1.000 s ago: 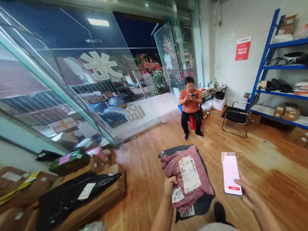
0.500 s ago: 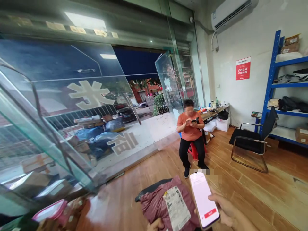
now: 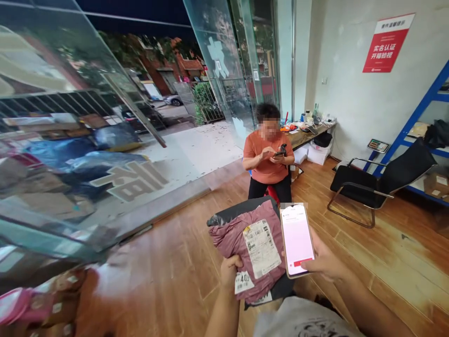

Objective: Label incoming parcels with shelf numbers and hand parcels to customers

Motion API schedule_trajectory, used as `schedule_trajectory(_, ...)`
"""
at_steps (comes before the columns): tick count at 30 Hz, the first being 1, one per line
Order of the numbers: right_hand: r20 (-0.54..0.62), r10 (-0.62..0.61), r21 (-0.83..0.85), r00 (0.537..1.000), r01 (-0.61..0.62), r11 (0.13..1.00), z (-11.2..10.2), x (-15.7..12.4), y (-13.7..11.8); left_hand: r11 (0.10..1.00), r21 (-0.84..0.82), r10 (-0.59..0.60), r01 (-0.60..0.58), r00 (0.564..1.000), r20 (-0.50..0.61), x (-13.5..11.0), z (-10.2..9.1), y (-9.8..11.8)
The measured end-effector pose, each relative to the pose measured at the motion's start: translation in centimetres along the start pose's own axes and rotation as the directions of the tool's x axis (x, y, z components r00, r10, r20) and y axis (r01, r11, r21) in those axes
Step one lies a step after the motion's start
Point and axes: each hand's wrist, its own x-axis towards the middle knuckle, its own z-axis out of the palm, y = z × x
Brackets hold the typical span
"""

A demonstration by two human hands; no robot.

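Observation:
My left hand [image 3: 230, 270] is closed on the near left edge of a mauve plastic mailer bag [image 3: 229, 234], its thumb on top. A white shipping label [image 3: 261, 248] covers much of the bag's front, and a small tag [image 3: 243, 282] reading "4 02" with a further digit lies at its lower corner. Beneath it shows a dark grey mailer bag [image 3: 224, 216], held in the same stack. In my right hand [image 3: 321, 260] is a smartphone [image 3: 297, 238], upright beside the bags. Its lit screen is mostly white, and my thumb rests at the red button near the bottom.
A person in an orange shirt [image 3: 268, 161] sits ahead, handling a phone. Behind are a cluttered desk [image 3: 305, 135], a black chair [image 3: 365, 182] and blue shelving [image 3: 414, 112]. Parcels [image 3: 52, 299] lie at lower left by the glass front [image 3: 45, 154]. Wooden floor [image 3: 175, 262] lies between.
My view has tilted down and come closer to the seated person. Both bags and the phone now appear higher, with more of my arms showing. My right thumb has moved down to the red button.

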Motion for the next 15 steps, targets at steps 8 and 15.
schedule_trajectory(8,0.072,0.043,-0.057,0.996,-0.039,0.998,-0.6,3.4,-3.4,0.996,-0.091,-0.005,0.010,0.998,0.063,2.8,4.2,1.2)
schedule_trajectory(15,0.116,0.076,0.000,0.990,-0.077,0.997,-0.5,4.6,-5.1,0.974,-0.224,-0.034,0.046,0.998,0.055,3.7,5.8,1.7)
